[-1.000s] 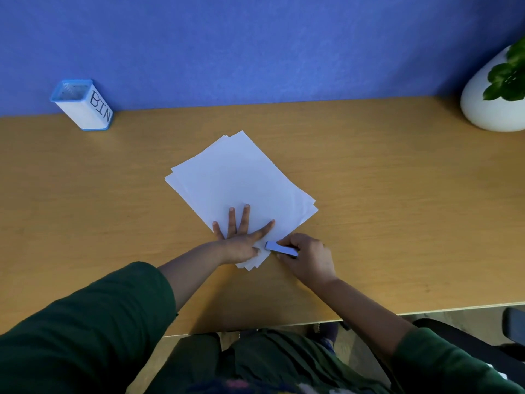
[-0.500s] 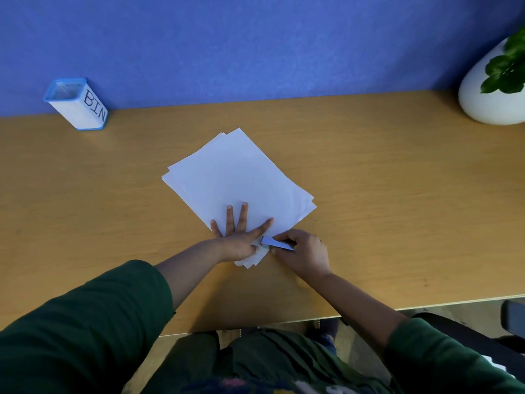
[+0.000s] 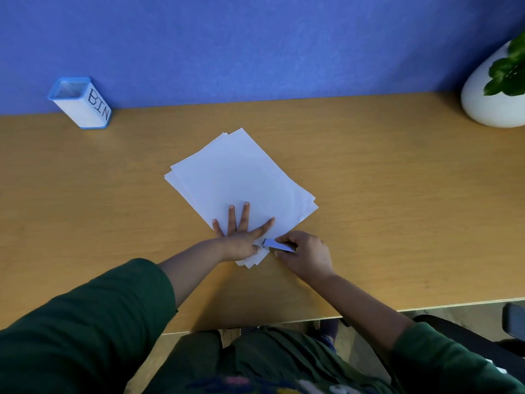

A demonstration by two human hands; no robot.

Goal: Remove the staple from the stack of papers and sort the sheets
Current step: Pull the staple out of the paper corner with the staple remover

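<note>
- Stack of papers (image 3: 241, 183) lies at an angle mid-surface, sheets slightly fanned so edges of lower ones show at the left side and the right corner.
- Left hand (image 3: 241, 237) is pressed flat on the near part of the stack, fingers (image 3: 246, 214) spread wide & released, gripping nothing; thumb points right toward the tool.
- Right hand (image 3: 305, 253) sits just beside the stack's near corner, fingers curled & pinching a small flat blue-grey tool (image 3: 277, 245), prob. a staple remover.
- Tool's tip points left, meeting the paper close to the left thumb; whether it's under the staple can't be told, staple itself too small to see.
- Near corner of the stack, below the left palm, shows several sheet corners peeking out, w/ the tool just above them.
- Wooden surface (image 3: 383, 209) carries everything; blue partition wall (image 3: 255, 44) runs along its far edge.
- White box w/ blue rim, lettered "BIN" (image 3: 82, 105), stands far left against the wall, well apart from the papers.
- White rounded pot (image 3: 488, 100) w/ green plant (image 3: 508, 72) sits far right, partly cut by the frame edge.
- Both forearms are bare, dark green sleeves (image 3: 85, 331) pushed up near the elbows.
- Dark chair part (image 3: 511, 322) shows lower right, past the surface's near edge.
</note>
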